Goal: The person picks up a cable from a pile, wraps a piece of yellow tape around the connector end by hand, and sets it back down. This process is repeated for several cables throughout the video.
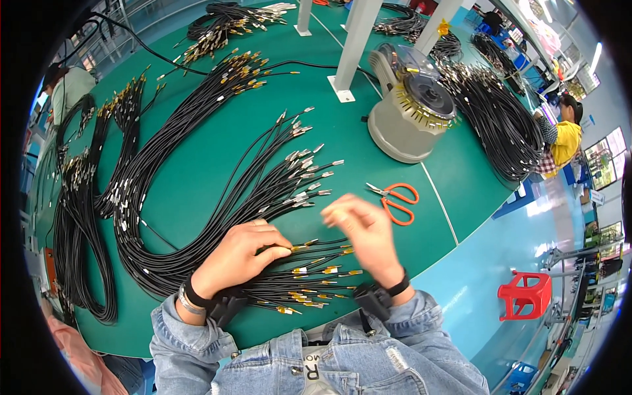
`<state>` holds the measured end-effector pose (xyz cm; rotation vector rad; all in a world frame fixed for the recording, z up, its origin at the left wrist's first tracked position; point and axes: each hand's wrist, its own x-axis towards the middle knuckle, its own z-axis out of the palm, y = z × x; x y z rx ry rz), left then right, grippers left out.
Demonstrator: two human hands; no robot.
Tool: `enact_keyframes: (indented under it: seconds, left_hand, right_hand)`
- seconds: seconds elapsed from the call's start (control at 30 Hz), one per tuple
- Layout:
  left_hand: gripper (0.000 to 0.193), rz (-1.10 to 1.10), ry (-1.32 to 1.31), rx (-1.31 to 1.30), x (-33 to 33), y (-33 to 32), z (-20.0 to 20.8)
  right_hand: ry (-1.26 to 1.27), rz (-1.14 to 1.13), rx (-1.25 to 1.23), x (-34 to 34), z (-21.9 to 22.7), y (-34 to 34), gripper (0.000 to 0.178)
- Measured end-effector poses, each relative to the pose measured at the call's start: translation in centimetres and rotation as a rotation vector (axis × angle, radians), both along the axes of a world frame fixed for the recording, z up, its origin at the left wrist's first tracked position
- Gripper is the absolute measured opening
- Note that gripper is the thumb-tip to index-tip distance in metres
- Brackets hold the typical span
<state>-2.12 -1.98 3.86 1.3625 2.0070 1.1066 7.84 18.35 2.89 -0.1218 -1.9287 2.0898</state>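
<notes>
My left hand (pixel 245 253) is closed, thumb against fingers, on a black cable (pixel 304 247) with a gold-coloured end. It rests over a large curved bundle of black cables (pixel 191 245). The bundle's lower ends fan out below the hand with gold tips (pixel 309 294); its upper ends carry silver tips (pixel 304 168). To the right, my right hand (pixel 362 227) is raised above the table with fingertips pinched together, slightly blurred. Whether anything small is between them cannot be made out. Just beyond it lie scissors (pixel 399 204) with orange handles, blades partly apart.
Behind the scissors stands a round grey machine (pixel 409 125) ringed with small gold pieces. More cable bundles lie at the left (pixel 82 224) and right (pixel 497 118) of the green table (pixel 329 125). Metal posts (pixel 352 56) rise at the back. A red stool (pixel 526 296) stands on the floor; other people sit nearby.
</notes>
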Motion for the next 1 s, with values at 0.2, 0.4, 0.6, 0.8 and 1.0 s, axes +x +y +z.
enact_keyframes:
  seconds: [0.2,0.4,0.6,0.8,1.0]
  left_hand:
    - [0.023,0.052,0.345,-0.156,1.5,0.6,0.1]
    - [0.022,0.168,0.397,-0.105,0.4,1.0,1.9]
    - [0.018,0.201,0.642,-0.159,-2.6,1.2,3.4]
    - [0.017,0.101,0.672,-0.160,-3.1,2.2,1.2]
    - [0.016,0.207,0.673,-0.189,-2.2,3.0,-0.9]
  right_hand:
    - [0.049,-0.502,0.284,0.2,3.7,11.6,0.019]
    - [-0.090,-0.618,0.444,-1.9,5.2,23.6,0.022]
    - [-0.358,-0.411,0.232,-3.3,4.6,27.4,0.016]
    - [-0.215,-0.259,-0.110,-3.2,5.8,26.6,0.013]
    - [0.027,-0.142,-0.316,-1.3,7.2,18.2,0.009]
